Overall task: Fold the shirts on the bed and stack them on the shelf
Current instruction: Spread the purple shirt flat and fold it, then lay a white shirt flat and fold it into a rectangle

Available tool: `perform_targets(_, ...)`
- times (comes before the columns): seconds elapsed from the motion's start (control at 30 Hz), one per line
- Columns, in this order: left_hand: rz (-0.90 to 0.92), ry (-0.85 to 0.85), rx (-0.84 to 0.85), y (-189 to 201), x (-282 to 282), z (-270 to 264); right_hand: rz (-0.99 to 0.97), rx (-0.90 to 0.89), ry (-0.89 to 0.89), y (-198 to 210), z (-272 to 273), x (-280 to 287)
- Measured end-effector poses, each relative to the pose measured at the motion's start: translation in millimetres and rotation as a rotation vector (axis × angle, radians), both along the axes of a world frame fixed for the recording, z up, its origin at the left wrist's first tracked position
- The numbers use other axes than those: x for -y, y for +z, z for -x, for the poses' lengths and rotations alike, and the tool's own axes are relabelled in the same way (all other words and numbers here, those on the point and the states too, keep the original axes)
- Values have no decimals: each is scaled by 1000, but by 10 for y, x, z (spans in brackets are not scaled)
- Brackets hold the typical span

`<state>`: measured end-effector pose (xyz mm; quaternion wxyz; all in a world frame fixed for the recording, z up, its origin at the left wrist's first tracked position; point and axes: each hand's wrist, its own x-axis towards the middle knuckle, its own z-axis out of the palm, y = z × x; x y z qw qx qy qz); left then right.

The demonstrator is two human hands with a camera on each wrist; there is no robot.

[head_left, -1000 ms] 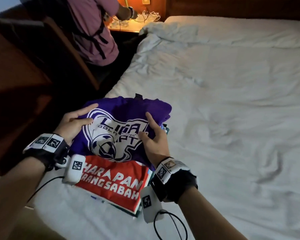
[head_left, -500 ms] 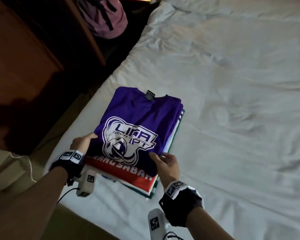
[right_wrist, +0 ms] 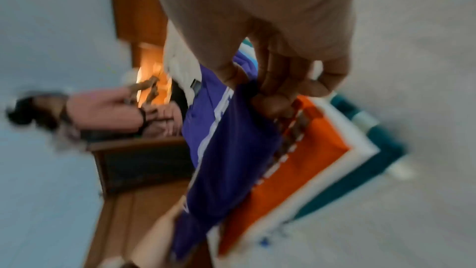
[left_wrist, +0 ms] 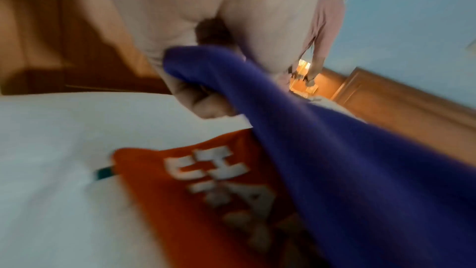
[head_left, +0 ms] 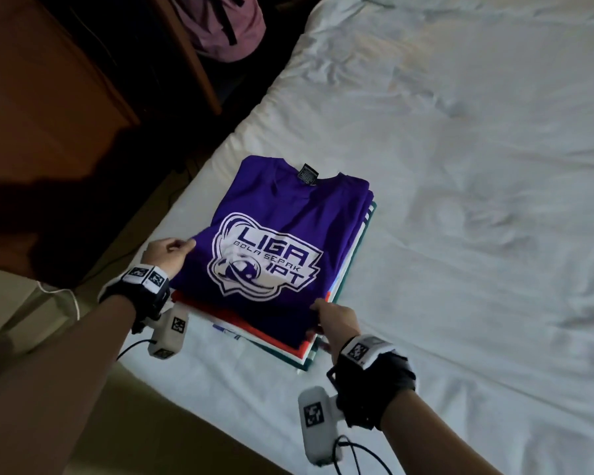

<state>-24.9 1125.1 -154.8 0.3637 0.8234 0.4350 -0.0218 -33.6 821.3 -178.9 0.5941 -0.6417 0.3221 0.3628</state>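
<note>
My left hand pinches the purple shirt's side edge and my right hand pinches its near corner, so it lies folded on top of the pile at the bed's edge. I reckon tugging unevenly could undo the fold or drag the orange shirt underneath off the mattress.

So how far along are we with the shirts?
Done: the purple shirt lies folded atop a pile of folded shirts at the edge of the bed. In hand: the left hand and right hand each grip its near edge. Left: the pile is not yet on a shelf.
</note>
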Motion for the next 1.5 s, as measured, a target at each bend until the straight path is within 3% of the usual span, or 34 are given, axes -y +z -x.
perform_targets(0.1,105,84,-142,-170,-79,261,69,-12,128,-125,208,18)
perform_targets(0.3,256,214,-87,-199,-116,433,114,99,274,-178,412,66)
perform_targets(0.37,231,247,-33,-187,-127,454,143,135,275,-193,441,56)
perform_targets(0.47,173,251,-78,-205,-136,521,133,115,339,-154,481,51)
perform_targets(0.57,-35,178,-189,-208,-29,401,136,127,403,-56,440,195)
perform_targets(0.63,-187,116,-183,3,359,199,116,147,396,60,340,381)
perform_targets(0.7,-221,43,-94,222,901,-38,70,161,350,223,199,651)
perform_targets(0.83,-75,-174,27,470,2280,-523,56,267,282,539,-148,1546)
perform_targets(1.07,132,-575,60,729,5363,-929,200,349,72,974,-365,4016)
perform_targets(1.33,156,-1034,38,719,8802,-849,452,314,-234,904,174,7242)
perform_targets(1.5,132,-1284,53,562,10463,-540,839,217,-339,606,786,8798)
